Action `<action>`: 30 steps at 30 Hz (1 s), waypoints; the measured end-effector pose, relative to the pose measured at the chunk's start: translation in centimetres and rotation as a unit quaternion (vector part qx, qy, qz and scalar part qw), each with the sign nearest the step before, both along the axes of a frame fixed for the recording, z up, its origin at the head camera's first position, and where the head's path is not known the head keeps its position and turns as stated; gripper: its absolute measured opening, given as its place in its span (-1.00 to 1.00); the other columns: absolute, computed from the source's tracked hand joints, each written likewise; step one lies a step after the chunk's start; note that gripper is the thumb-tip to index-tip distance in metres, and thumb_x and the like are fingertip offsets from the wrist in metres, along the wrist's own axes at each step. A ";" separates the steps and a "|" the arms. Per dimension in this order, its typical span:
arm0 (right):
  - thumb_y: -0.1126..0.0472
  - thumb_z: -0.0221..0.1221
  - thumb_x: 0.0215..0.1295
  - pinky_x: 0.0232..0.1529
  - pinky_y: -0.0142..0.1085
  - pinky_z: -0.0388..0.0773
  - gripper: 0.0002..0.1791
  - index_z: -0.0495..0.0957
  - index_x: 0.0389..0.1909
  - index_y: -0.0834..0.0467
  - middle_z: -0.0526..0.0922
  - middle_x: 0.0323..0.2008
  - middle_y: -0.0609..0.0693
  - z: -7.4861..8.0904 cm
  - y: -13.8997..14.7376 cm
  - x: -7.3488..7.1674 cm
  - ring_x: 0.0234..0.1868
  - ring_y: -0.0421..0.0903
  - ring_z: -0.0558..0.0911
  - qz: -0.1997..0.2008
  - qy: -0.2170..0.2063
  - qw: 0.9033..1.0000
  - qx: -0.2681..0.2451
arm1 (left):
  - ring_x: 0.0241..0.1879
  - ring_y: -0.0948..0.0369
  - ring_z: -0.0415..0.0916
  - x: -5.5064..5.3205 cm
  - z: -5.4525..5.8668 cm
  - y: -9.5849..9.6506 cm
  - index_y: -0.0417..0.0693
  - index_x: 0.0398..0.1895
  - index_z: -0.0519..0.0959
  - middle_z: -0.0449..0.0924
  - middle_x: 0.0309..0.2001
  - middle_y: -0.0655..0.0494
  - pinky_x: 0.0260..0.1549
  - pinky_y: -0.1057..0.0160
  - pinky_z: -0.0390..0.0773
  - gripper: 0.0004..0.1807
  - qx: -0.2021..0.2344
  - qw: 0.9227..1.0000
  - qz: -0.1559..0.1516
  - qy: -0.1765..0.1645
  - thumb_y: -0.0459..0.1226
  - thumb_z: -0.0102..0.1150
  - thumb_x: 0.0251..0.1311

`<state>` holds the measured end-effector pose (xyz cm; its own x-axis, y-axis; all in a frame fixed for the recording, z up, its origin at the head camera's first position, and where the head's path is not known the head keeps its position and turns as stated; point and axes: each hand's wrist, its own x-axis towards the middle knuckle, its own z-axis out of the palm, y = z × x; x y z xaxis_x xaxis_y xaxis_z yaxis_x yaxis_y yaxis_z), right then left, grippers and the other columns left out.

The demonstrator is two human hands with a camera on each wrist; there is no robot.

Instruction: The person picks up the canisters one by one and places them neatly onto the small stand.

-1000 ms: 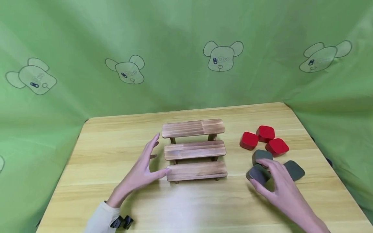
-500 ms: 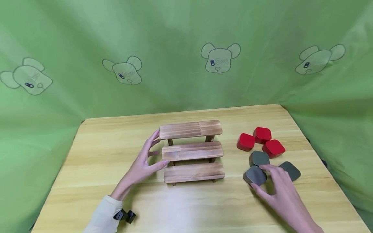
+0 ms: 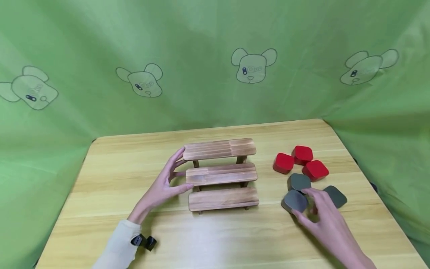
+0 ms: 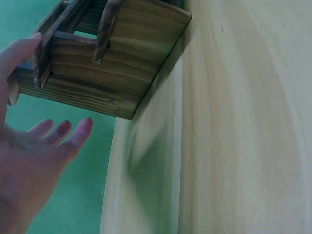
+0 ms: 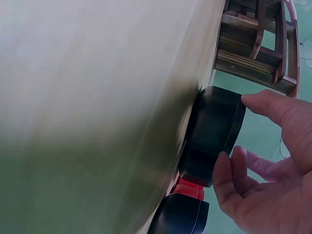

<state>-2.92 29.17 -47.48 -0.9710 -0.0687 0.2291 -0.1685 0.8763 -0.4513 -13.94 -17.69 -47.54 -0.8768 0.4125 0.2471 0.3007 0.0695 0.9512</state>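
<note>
A three-tier wooden stand (image 3: 221, 174) stands mid-table. My left hand (image 3: 164, 183) is at its left end, fingers spread and loosely bent. Its thumb tip overlaps the middle tier's left end; in the left wrist view the thumb (image 4: 24, 51) meets the frame while the other fingers stay apart from it. On the right, my right hand (image 3: 324, 220) has thumb and fingertips at opposite edges of a dark grey rounded block (image 3: 294, 201), pinching it. The right wrist view shows the thumb tip at the rim of this block (image 5: 212, 129), the curled fingertips at its other edge.
Behind the pinched block sits another dark grey block (image 3: 300, 182); a third dark grey block (image 3: 337, 196) lies right of the hand. Three red rounded blocks (image 3: 303, 154) are grouped farther back. Green cloth (image 3: 201, 74) hangs behind the table (image 3: 215, 239).
My left hand's thumb has moved from the bottom tier's end up to the middle tier, and its fingers are closer to the stand. My right fingertips have shifted slightly rightward over the block.
</note>
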 end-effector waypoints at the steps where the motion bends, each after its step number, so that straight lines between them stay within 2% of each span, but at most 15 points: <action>1: 0.28 0.69 0.00 -0.42 -0.33 0.52 -0.16 0.52 0.31 0.32 0.53 0.05 0.19 0.0 0.0 -0.1 -0.23 -0.03 0.49 0.000 -0.001 1.000 0.001 | 0.60 -0.09 0.16 -0.1 0.0 0.0 0.36 0.81 -0.01 -0.07 0.75 0.09 0.46 -0.24 0.40 0.28 0.002 1.000 -0.003 -0.001 -0.47 0.57 0.17; 8: 0.28 0.69 -0.01 -0.43 -0.35 0.51 -0.21 0.56 0.25 0.35 0.58 -0.11 0.11 -0.3 -0.1 -0.5 -0.27 -0.05 0.50 0.016 -0.018 1.000 0.009 | 0.60 -0.11 0.17 -0.7 0.0 -0.1 0.25 0.82 -0.05 -0.14 0.77 0.06 0.42 -0.33 0.41 0.35 0.014 1.000 -0.019 0.015 -0.53 0.59 0.08; 14: 0.26 0.68 0.01 -0.43 -0.33 0.50 -0.21 0.55 0.27 0.35 0.55 -0.18 0.06 0.0 0.0 -0.3 -0.27 -0.05 0.49 0.014 -0.050 0.999 0.006 | 0.60 -0.12 0.14 -1.0 0.0 -0.2 0.22 0.83 -0.09 -0.20 0.78 0.04 0.43 -0.42 0.36 0.39 0.002 1.000 -0.022 0.009 -0.49 0.64 0.06; 18: 0.20 0.67 0.06 -0.43 -0.30 0.52 -0.19 0.52 0.31 0.31 0.51 -0.17 0.09 0.4 0.1 -0.3 -0.25 -0.01 0.50 0.010 -0.098 0.995 0.013 | 0.59 -0.13 0.15 -1.0 0.0 -0.3 0.23 0.83 -0.10 -0.18 0.78 0.06 0.42 -0.35 0.40 0.41 -0.019 1.000 -0.015 0.013 -0.45 0.67 0.05; 20: 0.20 0.66 0.07 -0.42 -0.30 0.51 -0.20 0.52 0.32 0.28 0.49 -0.20 0.08 0.5 0.2 -0.3 -0.24 0.00 0.50 0.011 -0.107 0.994 0.016 | 0.58 -0.13 0.17 -1.0 0.1 -0.3 0.26 0.82 -0.10 -0.16 0.77 0.10 0.42 -0.30 0.42 0.41 -0.030 0.999 -0.011 0.017 -0.43 0.68 0.05; 24: 0.26 0.67 0.00 -0.43 -0.32 0.49 -0.21 0.56 0.29 0.23 0.50 -0.21 0.04 0.4 0.3 -0.2 -0.26 -0.04 0.48 0.019 -0.087 0.996 0.011 | 0.58 -0.11 0.18 -1.1 0.1 -0.3 0.26 0.82 -0.10 -0.12 0.76 0.15 0.42 -0.25 0.44 0.42 -0.038 0.999 -0.011 0.021 -0.40 0.71 0.03; 27: 0.27 0.70 -0.05 -0.40 -0.34 0.49 -0.23 0.60 0.24 0.20 0.53 -0.20 -0.03 0.2 0.3 0.0 -0.28 -0.11 0.48 0.025 -0.061 0.998 0.000 | 0.58 -0.11 0.18 -1.2 0.0 -0.3 0.17 0.82 -0.11 -0.11 0.75 0.12 0.42 -0.25 0.45 0.42 -0.038 0.999 -0.015 0.023 -0.41 0.71 0.03; 30: 0.25 0.72 -0.07 -0.36 -0.39 0.47 -0.25 0.64 0.21 0.14 0.53 -0.24 -0.11 -0.1 0.2 0.1 -0.29 -0.17 0.49 0.030 -0.040 0.999 -0.014 | 0.57 -0.09 0.19 -1.3 0.2 -0.4 0.25 0.82 -0.11 -0.12 0.76 0.08 0.41 -0.23 0.47 0.43 -0.047 0.998 -0.015 0.026 -0.40 0.72 0.02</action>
<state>-2.84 29.32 -47.60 -0.9806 -0.1218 0.1537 -0.1826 0.8526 -0.4896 -15.21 -18.10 -47.36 -0.8505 0.4618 0.2517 0.3533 0.1472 0.9239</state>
